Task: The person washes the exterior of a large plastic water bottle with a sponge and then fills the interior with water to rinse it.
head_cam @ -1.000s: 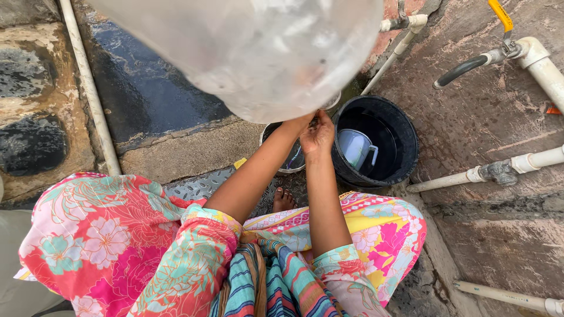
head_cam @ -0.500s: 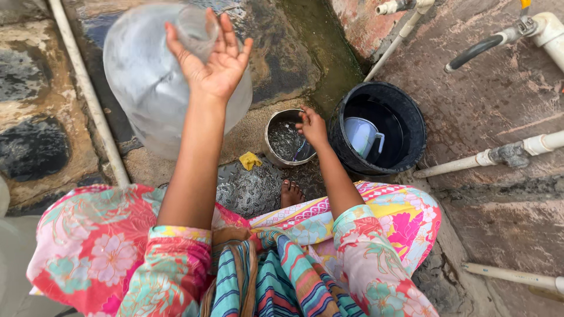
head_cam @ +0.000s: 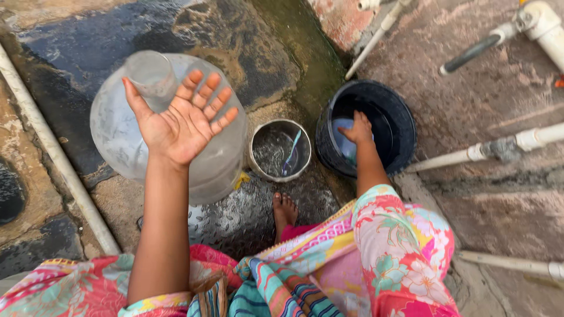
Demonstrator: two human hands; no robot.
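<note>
Jug [head_cam: 117,141], a big clear plastic water bottle, lies tilted on the wet stone floor [head_cam: 247,58], its long axis running up and left with the neck pointing away from the person. Left hand [head_cam: 179,120] hovers above it, palm up, fingers spread wide, gripping nothing. Right hand [head_cam: 357,130] reaches into the black bucket [head_cam: 399,117]; whether those fingers grip the pale mug inside, I cannot tell. Between jug and bucket sits a small steel pot [head_cam: 261,170]; a white pipe [head_cam: 53,152] borders the jug's left side.
</note>
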